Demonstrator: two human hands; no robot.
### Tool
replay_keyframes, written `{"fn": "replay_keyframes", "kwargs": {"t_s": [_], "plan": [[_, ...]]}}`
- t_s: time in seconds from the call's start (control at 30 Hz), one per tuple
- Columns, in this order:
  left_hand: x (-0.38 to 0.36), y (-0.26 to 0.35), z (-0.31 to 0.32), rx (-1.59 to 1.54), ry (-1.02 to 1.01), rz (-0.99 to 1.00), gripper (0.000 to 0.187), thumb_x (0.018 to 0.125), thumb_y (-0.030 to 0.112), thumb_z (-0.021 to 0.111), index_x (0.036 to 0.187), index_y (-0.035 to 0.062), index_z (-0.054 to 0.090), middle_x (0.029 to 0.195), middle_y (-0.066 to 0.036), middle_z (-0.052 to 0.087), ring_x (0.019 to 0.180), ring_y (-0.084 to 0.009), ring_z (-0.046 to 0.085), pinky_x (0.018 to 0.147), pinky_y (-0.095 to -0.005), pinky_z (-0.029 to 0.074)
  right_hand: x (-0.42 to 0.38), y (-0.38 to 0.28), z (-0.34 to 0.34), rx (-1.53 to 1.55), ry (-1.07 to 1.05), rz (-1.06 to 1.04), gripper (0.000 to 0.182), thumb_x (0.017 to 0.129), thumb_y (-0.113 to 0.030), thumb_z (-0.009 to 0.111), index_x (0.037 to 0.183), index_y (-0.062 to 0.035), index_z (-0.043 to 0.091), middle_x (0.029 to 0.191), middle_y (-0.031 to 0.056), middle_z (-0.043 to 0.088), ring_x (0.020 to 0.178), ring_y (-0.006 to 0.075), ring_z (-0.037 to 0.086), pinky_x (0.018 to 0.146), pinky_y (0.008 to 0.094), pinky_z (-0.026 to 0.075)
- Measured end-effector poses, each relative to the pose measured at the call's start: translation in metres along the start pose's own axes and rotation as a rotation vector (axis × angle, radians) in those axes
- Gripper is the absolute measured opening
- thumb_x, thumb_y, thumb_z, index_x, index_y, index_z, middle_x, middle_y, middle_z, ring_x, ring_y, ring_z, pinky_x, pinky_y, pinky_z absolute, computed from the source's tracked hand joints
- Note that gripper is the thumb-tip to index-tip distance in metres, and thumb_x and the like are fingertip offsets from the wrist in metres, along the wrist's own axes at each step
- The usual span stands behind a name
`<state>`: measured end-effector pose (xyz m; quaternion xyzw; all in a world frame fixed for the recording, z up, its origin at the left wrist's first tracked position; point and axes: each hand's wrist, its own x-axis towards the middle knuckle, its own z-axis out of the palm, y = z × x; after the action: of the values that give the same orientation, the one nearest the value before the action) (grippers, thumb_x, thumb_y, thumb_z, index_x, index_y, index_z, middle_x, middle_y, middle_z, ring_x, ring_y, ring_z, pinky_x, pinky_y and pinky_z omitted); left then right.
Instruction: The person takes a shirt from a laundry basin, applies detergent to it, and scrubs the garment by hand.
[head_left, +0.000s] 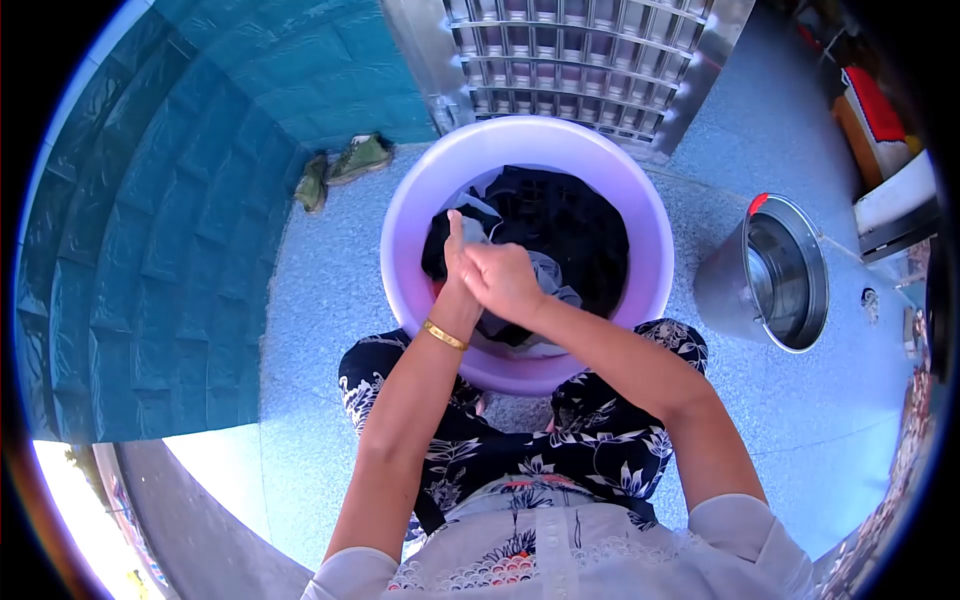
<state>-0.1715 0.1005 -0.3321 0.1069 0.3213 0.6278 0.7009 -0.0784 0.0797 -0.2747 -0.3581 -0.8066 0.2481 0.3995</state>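
Over a large lilac tub (650,235), my two hands meet. My left hand (457,262), with a gold bangle at the wrist, is turned edge-on, its visible fingers stretched upward. Against its palm side, my right hand (503,283) is closed, fingers curled onto the left hand. Whether anything is pressed between the palms is hidden. Below them in the tub lie dark clothes (560,215) and a light grey cloth (548,272), bunched together.
A metal bucket (725,280) stands on the speckled floor (330,300) to the right. Behind the tub is a metal grille door (580,60). Blue-green sheeting (190,220) covers the left wall, with green shoe-like items (360,158) at its foot. My knees flank the tub.
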Motion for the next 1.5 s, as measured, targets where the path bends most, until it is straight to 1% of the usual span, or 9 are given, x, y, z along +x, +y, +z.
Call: {"fn": "replay_keyframes", "kwargs": {"t_s": [0.23, 0.33, 0.63, 0.77, 0.83, 1.07, 1.23, 1.4, 1.5], "plan": [[-0.01, -0.009, 0.036, 0.011, 0.247, -0.042, 0.032, 0.086, 0.04, 0.038, 0.078, 0.0133, 0.053, 0.073, -0.002, 0.054, 0.068, -0.0169, 0.054, 0.061, -0.0313, 0.045, 0.011, 0.021, -0.003, -0.014, 0.167, 0.247, 0.027, 0.079, -0.026, 0.045, 0.065, -0.0051, 0.056, 0.062, 0.0185, 0.054, 0.057, 0.0353, 0.054, 0.052, 0.043, 0.043], [0.036, 0.002, -0.024, -0.178, -0.463, -0.178, 0.025, 0.084, 0.033, 0.045, 0.07, 0.0119, 0.047, 0.062, -0.002, 0.047, 0.058, -0.0148, 0.047, 0.05, -0.0269, 0.038, -0.008, -0.015, 0.004, -0.021, 0.135, -0.036, 0.022, 0.077, -0.019, 0.05, 0.061, -0.003, 0.049, 0.056, 0.0182, 0.05, 0.052, 0.0336, 0.052, 0.047, 0.0405, 0.04], [0.012, -0.022, 0.016, 0.037, 0.064, -0.057, 0.021, 0.085, 0.03, 0.043, 0.072, 0.0152, 0.051, 0.066, -0.001, 0.052, 0.063, -0.0146, 0.053, 0.057, -0.031, 0.044, 0.005, 0.028, -0.003, -0.113, 0.211, 0.225, 0.031, 0.08, -0.028, 0.044, 0.063, -0.0035, 0.053, 0.059, 0.0179, 0.052, 0.057, 0.035, 0.053, 0.051, 0.0416, 0.041], [0.027, -0.02, -0.021, -0.205, -0.511, -0.167, 0.021, 0.085, 0.028, 0.042, 0.072, 0.0138, 0.049, 0.062, -0.001, 0.05, 0.059, -0.0148, 0.052, 0.051, -0.0291, 0.042, -0.008, 0.006, -0.001, -0.178, 0.023, 0.086, 0.031, 0.079, -0.03, 0.044, 0.063, -0.005, 0.054, 0.061, 0.0176, 0.055, 0.058, 0.0341, 0.054, 0.051, 0.0449, 0.042], [-0.002, -0.021, 0.055, 0.055, 0.234, -0.136, 0.023, 0.085, 0.033, 0.042, 0.075, 0.0154, 0.052, 0.067, 0.001, 0.052, 0.062, -0.0133, 0.052, 0.054, -0.0299, 0.043, 0.014, 0.051, -0.008, -0.152, 0.264, 0.283, 0.03, 0.08, -0.027, 0.045, 0.063, -0.0043, 0.054, 0.06, 0.0167, 0.052, 0.056, 0.0349, 0.053, 0.05, 0.0418, 0.04], [0.043, -0.024, -0.025, -0.009, -0.232, -0.094, 0.031, 0.084, 0.038, 0.047, 0.064, 0.0141, 0.045, 0.059, -0.002, 0.047, 0.056, -0.0167, 0.05, 0.051, -0.0327, 0.043, -0.009, 0.02, 0.002, -0.022, 0.222, 0.149, 0.025, 0.079, -0.026, 0.048, 0.066, -0.0044, 0.053, 0.059, 0.0186, 0.051, 0.056, 0.035, 0.053, 0.05, 0.0398, 0.041], [-0.007, -0.02, 0.06, 0.016, 0.221, -0.078, 0.029, 0.087, 0.038, 0.038, 0.078, 0.015, 0.052, 0.074, -0.001, 0.054, 0.071, -0.0167, 0.054, 0.064, -0.031, 0.045, 0.017, 0.073, -0.011, -0.251, 0.205, 0.226, 0.02, 0.078, -0.021, 0.049, 0.066, -0.0062, 0.053, 0.059, 0.0173, 0.051, 0.054, 0.034, 0.053, 0.048, 0.0399, 0.041], [0.055, -0.037, -0.054, -0.138, -0.564, -0.01, 0.025, 0.087, 0.034, 0.04, 0.082, 0.0127, 0.054, 0.081, -0.003, 0.057, 0.078, -0.0173, 0.055, 0.072, -0.0336, 0.045, 0.001, 0.029, 0.002, -0.161, 0.215, 0.099, 0.015, 0.075, -0.021, 0.051, 0.068, -0.0086, 0.055, 0.06, 0.0158, 0.055, 0.053, 0.0317, 0.055, 0.047, 0.0408, 0.043], [0.048, -0.031, -0.043, -0.24, -0.449, -0.052, 0.026, 0.086, 0.035, 0.041, 0.076, 0.0131, 0.051, 0.073, -0.002, 0.054, 0.072, -0.0163, 0.054, 0.066, -0.0322, 0.045, -0.004, 0.022, 0.002, -0.143, 0.145, 0.022, 0.017, 0.075, -0.022, 0.05, 0.067, -0.0084, 0.054, 0.06, 0.0158, 0.055, 0.053, 0.0321, 0.054, 0.047, 0.0407, 0.042]]}}
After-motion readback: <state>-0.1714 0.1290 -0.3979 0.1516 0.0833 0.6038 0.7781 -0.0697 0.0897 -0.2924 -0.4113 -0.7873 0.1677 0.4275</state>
